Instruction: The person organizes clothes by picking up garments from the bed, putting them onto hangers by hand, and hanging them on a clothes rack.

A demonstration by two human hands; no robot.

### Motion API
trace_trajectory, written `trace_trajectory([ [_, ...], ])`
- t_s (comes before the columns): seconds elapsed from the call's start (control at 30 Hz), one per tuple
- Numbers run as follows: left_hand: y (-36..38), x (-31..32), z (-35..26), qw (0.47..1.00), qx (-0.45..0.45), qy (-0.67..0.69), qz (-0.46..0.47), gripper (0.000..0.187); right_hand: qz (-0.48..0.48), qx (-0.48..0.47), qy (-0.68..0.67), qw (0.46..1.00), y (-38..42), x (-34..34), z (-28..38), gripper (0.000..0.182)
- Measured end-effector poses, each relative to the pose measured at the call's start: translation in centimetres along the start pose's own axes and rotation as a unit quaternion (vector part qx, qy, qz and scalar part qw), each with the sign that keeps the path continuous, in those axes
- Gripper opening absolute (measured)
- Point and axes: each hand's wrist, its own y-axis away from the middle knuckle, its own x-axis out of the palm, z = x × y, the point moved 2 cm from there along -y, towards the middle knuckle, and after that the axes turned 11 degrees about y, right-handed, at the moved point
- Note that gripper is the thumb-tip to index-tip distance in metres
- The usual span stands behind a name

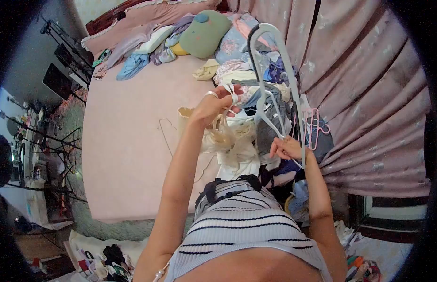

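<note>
over the bed point(129, 117), our left hand point(219, 104) pinches white straps point(234, 97), apparently of a cream garment point(230, 136) hanging below. our right hand point(290, 148) is curled around white hangers point(288, 60). we judge the straps could slip if that pinch loosens, or tangle if the hangers swing into them.
</note>
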Motion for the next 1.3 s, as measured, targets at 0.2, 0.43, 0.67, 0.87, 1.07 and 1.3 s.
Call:
trace_trajectory([
  [0.2,0.7,1.4,-0.1,0.997,-0.038,-0.058,0.03,0.035,0.04,-0.045,-0.049,0.997,-2.0,1.3,-0.1,0.063],
  [0.43,0.2,1.4,1.4,0.998,-0.03,-0.036,0.031,0.034,-0.068,-0.104,-0.056,0.991,-3.8,1.7,-0.2,0.061],
  [0.67,-0.5,1.8,2.7,0.997,0.01,-0.03,0.074,0.027,-0.266,-0.102,0.053,0.957,-4.4,0.7,-1.4,0.033],
  [0.87,0.2,2.2,0.7,0.996,-0.015,0.028,0.081,0.021,-0.34,-0.051,0.11,0.933,-3.6,0.1,-0.6,0.022],
  [1.07,0.0,1.7,0.7,0.995,-0.014,-0.053,0.087,0.026,-0.303,-0.028,0.212,0.929,-3.8,0.1,1.1,0.016],
  [1.3,0.2,1.0,-0.1,0.991,-0.037,-0.11,0.065,0.024,-0.077,-0.102,0.07,0.989,-3.1,0.7,3.8,0.026],
])
